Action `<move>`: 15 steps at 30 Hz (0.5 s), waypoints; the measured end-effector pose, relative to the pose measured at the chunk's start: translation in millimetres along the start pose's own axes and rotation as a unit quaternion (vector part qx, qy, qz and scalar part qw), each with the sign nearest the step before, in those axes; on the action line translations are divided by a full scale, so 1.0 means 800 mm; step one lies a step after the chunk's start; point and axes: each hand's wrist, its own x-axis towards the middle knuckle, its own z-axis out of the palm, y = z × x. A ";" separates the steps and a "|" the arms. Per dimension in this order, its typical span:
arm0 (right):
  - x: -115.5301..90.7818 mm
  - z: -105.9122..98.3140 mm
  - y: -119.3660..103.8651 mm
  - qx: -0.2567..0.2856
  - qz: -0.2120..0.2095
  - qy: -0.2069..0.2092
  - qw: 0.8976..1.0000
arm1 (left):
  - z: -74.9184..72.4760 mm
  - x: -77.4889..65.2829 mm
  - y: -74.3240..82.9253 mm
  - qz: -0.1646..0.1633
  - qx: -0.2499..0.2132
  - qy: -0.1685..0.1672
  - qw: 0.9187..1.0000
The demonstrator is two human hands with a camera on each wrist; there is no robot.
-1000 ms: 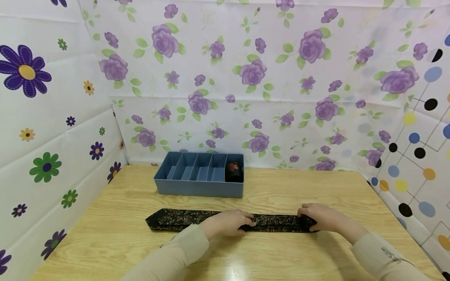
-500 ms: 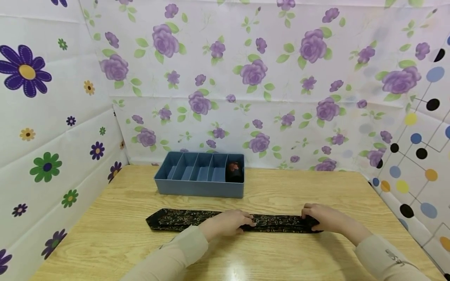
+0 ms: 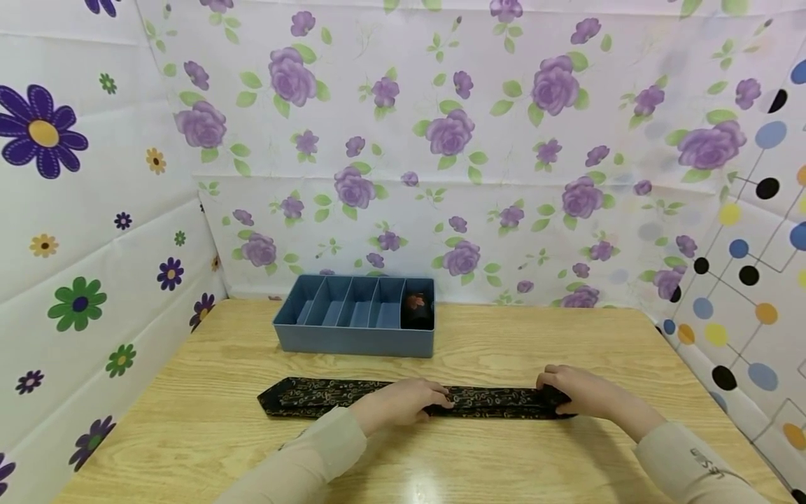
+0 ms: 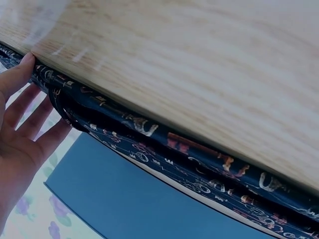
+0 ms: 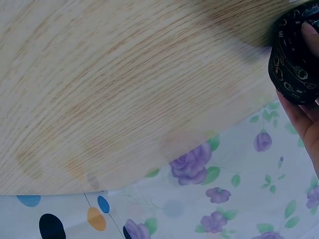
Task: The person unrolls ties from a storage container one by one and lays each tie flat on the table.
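Observation:
A black necktie (image 3: 497, 400) with a gold and reddish pattern lies stretched across the wooden table, its pointed tip at the left. Around its middle is my left hand (image 3: 403, 402); in the left wrist view the thumb is on one edge and the fingers (image 4: 35, 119) on the other. There a narrow loop crosses the back of the tie. My right hand (image 3: 582, 392) grips the right end, which looks rolled or folded in the right wrist view, with the thumb against the tie (image 5: 291, 69) and fingers beneath.
Behind the necktie stands a blue-grey divided box (image 3: 355, 341). Its rightmost compartment holds a dark rolled item (image 3: 418, 311) with a reddish leaf-like motif. Flower-patterned cloth walls (image 3: 403, 140) surround the wooden table (image 3: 535, 343) at the back and left; dotted cloth (image 3: 749, 308) hangs at right.
My right hand has shifted very slightly rightward with the necktie's right end. The left hand has stayed about the middle of the tie. The head view has tilted a little.

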 end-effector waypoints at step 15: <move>0.000 0.000 0.001 0.013 -0.007 0.010 1.000 | -0.002 -0.013 -0.007 0.003 -0.005 0.001 1.000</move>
